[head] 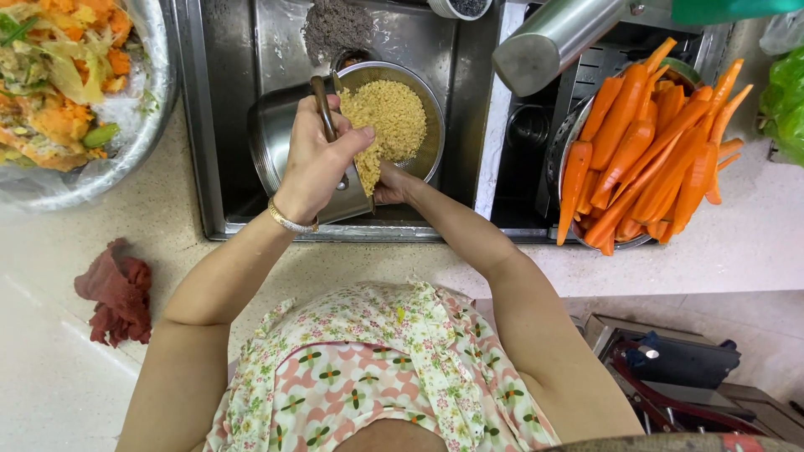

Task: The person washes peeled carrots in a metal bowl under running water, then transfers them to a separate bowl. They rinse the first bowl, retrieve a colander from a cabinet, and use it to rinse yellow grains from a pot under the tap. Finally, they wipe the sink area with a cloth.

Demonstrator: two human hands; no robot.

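Observation:
Over the steel sink (218, 100), my left hand (314, 163) grips the brown handle of a steel pot (270, 134) and holds it tipped on its side. Yellow split grains (389, 113) lie heaped in a round metal strainer (432, 125) right beside the pot's mouth. A stream of the same grains runs from the pot's mouth into the strainer. My right hand (390, 186) is at the pot's mouth, fingers among the grains and partly hidden by them and the pot. A gold bangle circles my left wrist.
A metal bowl of peeled carrots (636, 142) sits at the right of the sink. A steel faucet (553, 38) reaches over it. A large bowl of vegetable scraps (67, 84) stands at the left, a red cloth (117, 289) on the counter, a green bag (787, 92) far right.

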